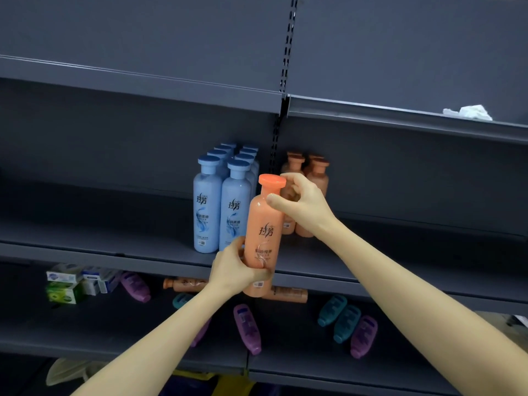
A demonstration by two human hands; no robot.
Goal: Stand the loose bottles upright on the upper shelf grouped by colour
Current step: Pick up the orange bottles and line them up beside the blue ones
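Your left hand (237,267) grips the base of the upright orange bottle (264,238), your right hand (300,201) pinches its neck; set it probably just near the orange group (308,190), right of the blue bottles (223,201).

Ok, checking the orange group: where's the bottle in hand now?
Centre of the head view: the orange bottle is held roughly upright before the upper shelf, left hand at its base, right hand at its neck, blue bottles just left.

We have one head-worn wide-angle view; we face dark grey metal shelf unit (114,232) from front, close; shelf lines slope down rightward.
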